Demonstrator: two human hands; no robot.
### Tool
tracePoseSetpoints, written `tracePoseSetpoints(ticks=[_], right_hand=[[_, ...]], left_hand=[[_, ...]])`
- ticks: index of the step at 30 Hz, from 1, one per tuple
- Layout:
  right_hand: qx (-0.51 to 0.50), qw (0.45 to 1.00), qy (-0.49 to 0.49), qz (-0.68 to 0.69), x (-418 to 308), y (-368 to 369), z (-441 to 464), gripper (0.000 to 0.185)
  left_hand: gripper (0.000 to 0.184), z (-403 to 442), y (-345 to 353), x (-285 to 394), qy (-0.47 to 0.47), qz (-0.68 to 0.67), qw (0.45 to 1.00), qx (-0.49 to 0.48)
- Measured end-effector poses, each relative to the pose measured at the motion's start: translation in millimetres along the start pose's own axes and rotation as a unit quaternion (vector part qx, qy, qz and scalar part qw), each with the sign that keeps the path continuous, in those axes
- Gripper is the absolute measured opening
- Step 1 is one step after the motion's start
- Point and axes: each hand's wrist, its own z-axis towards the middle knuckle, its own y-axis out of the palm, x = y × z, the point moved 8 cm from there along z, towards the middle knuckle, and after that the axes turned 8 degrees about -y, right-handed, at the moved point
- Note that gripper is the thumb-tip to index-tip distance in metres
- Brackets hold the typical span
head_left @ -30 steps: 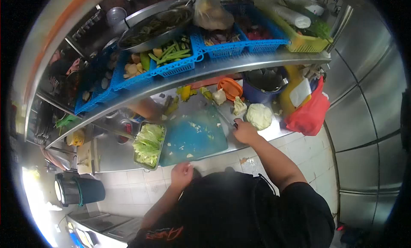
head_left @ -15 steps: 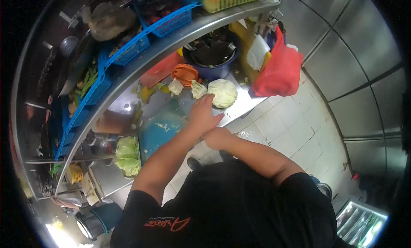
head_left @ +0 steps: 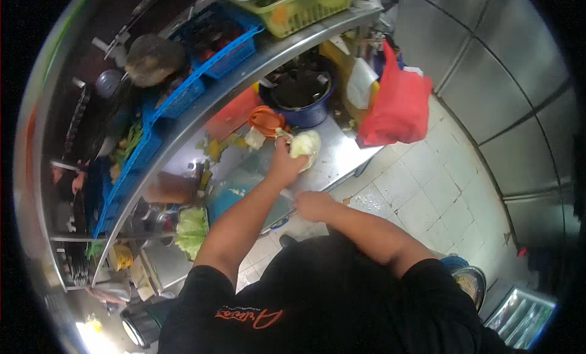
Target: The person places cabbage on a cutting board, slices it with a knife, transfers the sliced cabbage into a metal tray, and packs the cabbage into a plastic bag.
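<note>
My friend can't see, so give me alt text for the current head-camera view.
The left hand grips a pale cabbage at a metal counter; the right hand is closed, apparently on a knife. A blue cutting board and leafy greens lie left, a red bag right.

Red script lettering [head_left: 249, 317] on black shirt [head_left: 342, 299], starting with "A", rest unclear, smaller line [head_left: 245, 309] illegible

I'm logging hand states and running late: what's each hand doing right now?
Left hand: closed on the cabbage.
Right hand: fingers curled closed; what it holds, if anything, is too blurred to tell.
</note>
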Motion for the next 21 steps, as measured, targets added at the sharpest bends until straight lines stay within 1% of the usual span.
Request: tracePoseSetpoints(ticks=[1,2,3,4,6,7,8,9,10,11,12,13,14,15,16,17,19,20,21], right_hand=[[-0.025,0.999,-0.019,-0.024,-2,4,2,0.035],[-0.019,0.999,-0.029,-0.014,-4,2,2,0.035],[-0.013,0.999,-0.042,-0.008,-7,-4,1,0.035],[-0.006,0.998,-0.055,-0.003,-10,-12,3,0.035],[0.02,1.0,0.005,-0.019,-3,-28,9,0.035],[0.032,0.999,0.034,-0.026,2,-32,11,0.036],[0.064,0.996,0.015,-0.053,5,-39,16,0.039],[0.097,0.992,-0.016,-0.077,5,-46,25,0.044],[0.111,0.989,-0.016,-0.098,9,-50,34,0.05],[0.127,0.985,-0.02,-0.119,13,-54,45,0.055],[0.117,0.984,-0.011,-0.134,22,-53,52,0.062],[0.133,0.984,-0.023,-0.118,28,-52,57,0.06],[0.117,0.982,-0.019,-0.147,30,-52,61,0.058],[0.136,0.982,-0.04,-0.128,29,-56,60,0.057],[0.154,0.981,-0.055,-0.105,30,-59,55,0.057],[0.173,0.98,-0.065,-0.078,38,-59,49,0.056],[0.241,0.961,-0.071,0.112,102,-61,37,0.052],[0.277,0.953,-0.025,0.121,103,-84,14,0.047],[0.312,0.938,0.072,0.131,110,-112,-14,0.041]], left_hand=[[0.069,-2,-6,-33,-0.05,-0.193,0.979,-0.039],[0.068,-10,-16,-48,-0.09,-0.381,0.918,-0.07],[0.068,-20,-27,-54,-0.116,-0.556,0.817,-0.098],[0.069,-31,-50,-62,-0.119,-0.565,0.813,-0.073],[0.071,-63,-93,-69,-0.122,-0.587,0.8,-0.022],[0.073,-70,-114,-94,-0.097,-0.419,0.902,0.034],[0.076,-72,-136,-128,-0.074,-0.231,0.965,0.098],[0.078,-88,-159,-126,-0.071,-0.103,0.982,0.144],[0.081,-105,-180,-123,-0.076,0.028,0.978,0.193],[0.082,-121,-181,-85,-0.095,0.082,0.968,0.219],[0.082,-128,-182,-81,-0.155,0.084,0.964,0.197],[0.081,-133,-178,-90,-0.166,0.133,0.96,0.181],[0.081,-137,-174,-98,-0.176,0.183,0.953,0.165],[0.08,-132,-162,-120,-0.133,0.287,0.936,0.155],[0.079,-130,-149,-132,-0.087,0.389,0.907,0.134],[0.077,-135,-147,-133,-0.086,0.389,0.907,0.138],[0.075,-146,-143,-129,-0.078,0.4,0.903,0.134],[0.074,-148,-143,-128,-0.081,0.39,0.909,0.125],[0.074,-148,-144,-126,-0.085,0.38,0.914,0.116]])
